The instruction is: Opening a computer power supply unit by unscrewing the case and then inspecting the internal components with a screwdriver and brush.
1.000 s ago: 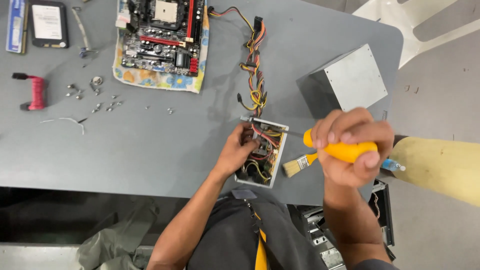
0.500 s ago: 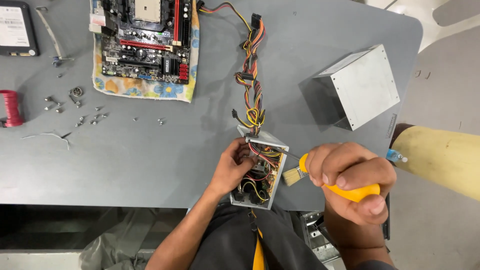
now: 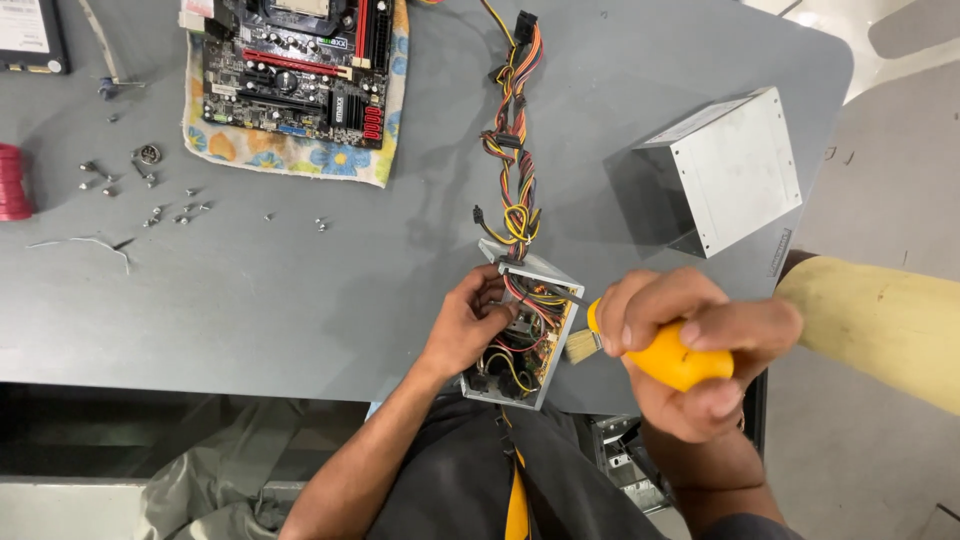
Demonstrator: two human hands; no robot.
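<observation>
Two hands worked at the desk's [image 3: 300,320] near edge. Left hand [image 3: 470,325] had its fingers clenched on the side wall of the opened power supply unit [image 3: 525,335]: rigid metal casing, fairly heavy, with delicate wiring inside, likely best gripped by its walls. Right hand [image 3: 690,345] was wrapped tight around the yellow-handled brush [image 3: 650,350], light, bristles beside the casing.

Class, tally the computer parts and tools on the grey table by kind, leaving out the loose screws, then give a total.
Motherboard: 1
Open power supply unit, steadied by the left hand: 1
Metal power supply cover: 1
Wire harness: 1
Yellow-handled brush, held in the right hand: 1
Flowered cloth: 1
Total: 6
</observation>
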